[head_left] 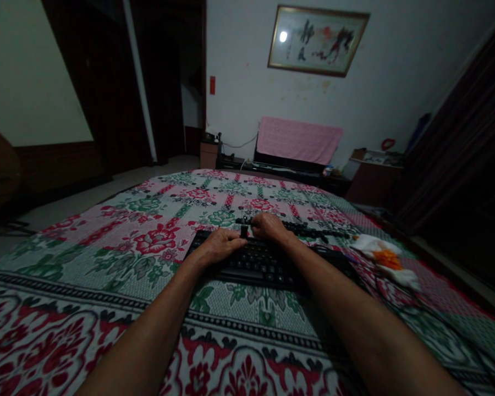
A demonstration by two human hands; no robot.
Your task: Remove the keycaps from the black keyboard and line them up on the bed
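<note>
A black computer keyboard (251, 273) lies on the patterned cloth in front of me, its left and near keys showing. My left hand (220, 246) rests over its upper left part, with thumb and fingers pinched on a small black piece (244, 231) that stands upright. Close by on the right, my right hand (269, 226) is curled above the keyboard's far edge. Its fingertips are near the black piece, and what they hold is too small and dark to make out. Behind the keyboard, loose black keycaps (313, 230) lie in rows, partly covered by my right hand.
The red, green and white cloth (157, 242) spreads over the whole surface. White and orange crumpled tissue or cloth (388, 259) lies at the right, near a dark cable (437, 319). Farther back, a pink towel (299, 140) hangs over a dark screen by the wall.
</note>
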